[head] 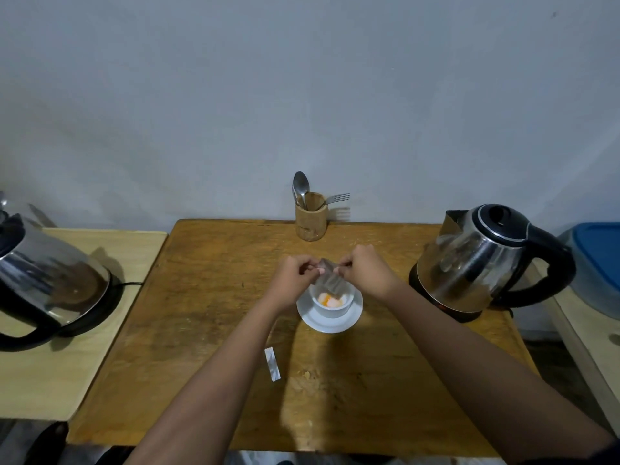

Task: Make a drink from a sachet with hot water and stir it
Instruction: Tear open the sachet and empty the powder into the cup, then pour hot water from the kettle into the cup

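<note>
A white cup [332, 305] stands on a white saucer [315, 320] in the middle of the wooden table [208, 297]. Orange and white powder lies in the cup. Just above the cup hangs a silvery sachet [330, 281], tilted mouth down. My left hand [295, 275] pinches its left top corner and my right hand [364, 271] pinches its right top corner. A steel electric kettle [486, 260] with a black handle sits at the right. A wooden holder [310, 218] at the back holds a spoon [301, 187] and a fork [337, 198].
A torn-off sachet strip [272, 364] lies on the table in front of the saucer. A second steel kettle [47, 280] sits on a pale side table at the left. A blue-lidded container [597, 263] stands at the far right. A grey wall rises behind.
</note>
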Motion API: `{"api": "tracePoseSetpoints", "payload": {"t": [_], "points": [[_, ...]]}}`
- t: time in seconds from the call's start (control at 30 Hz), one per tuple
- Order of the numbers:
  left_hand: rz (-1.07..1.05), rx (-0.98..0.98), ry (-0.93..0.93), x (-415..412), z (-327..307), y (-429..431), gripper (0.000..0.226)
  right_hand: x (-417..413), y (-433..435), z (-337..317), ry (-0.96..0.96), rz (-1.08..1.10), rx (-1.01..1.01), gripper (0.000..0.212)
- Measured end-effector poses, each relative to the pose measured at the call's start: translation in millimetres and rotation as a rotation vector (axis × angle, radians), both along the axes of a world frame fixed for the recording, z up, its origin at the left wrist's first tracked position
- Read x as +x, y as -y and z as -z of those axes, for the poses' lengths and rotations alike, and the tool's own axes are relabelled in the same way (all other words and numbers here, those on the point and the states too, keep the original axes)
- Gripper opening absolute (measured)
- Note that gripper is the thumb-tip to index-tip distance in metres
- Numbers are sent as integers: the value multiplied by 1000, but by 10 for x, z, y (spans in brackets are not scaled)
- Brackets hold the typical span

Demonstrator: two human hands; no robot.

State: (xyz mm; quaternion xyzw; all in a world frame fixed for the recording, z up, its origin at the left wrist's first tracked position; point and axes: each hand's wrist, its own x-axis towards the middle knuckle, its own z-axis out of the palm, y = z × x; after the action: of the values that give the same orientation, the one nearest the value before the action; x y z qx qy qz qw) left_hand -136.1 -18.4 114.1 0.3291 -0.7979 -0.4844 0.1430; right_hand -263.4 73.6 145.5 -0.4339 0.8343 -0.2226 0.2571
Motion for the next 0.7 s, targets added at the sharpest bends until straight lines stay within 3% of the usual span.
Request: {"api": "tracePoseSetpoints", "payload": {"t": [0.3, 0.43, 0.57, 0.7], "points": [[-158, 74, -38, 786, 199, 25, 9, 702, 140, 248, 223, -68, -124, 9], [-234, 120, 64, 1174, 591, -101, 15, 1025, 105, 649, 214, -125, -57, 8], [-289, 124, 175, 1387, 894, -306, 18, 1221, 55, 1005, 174, -143, 45, 29], [-372, 104, 191, 1421, 1027, -458, 18, 1308, 2, 1247, 132, -138, 58, 19]]}}
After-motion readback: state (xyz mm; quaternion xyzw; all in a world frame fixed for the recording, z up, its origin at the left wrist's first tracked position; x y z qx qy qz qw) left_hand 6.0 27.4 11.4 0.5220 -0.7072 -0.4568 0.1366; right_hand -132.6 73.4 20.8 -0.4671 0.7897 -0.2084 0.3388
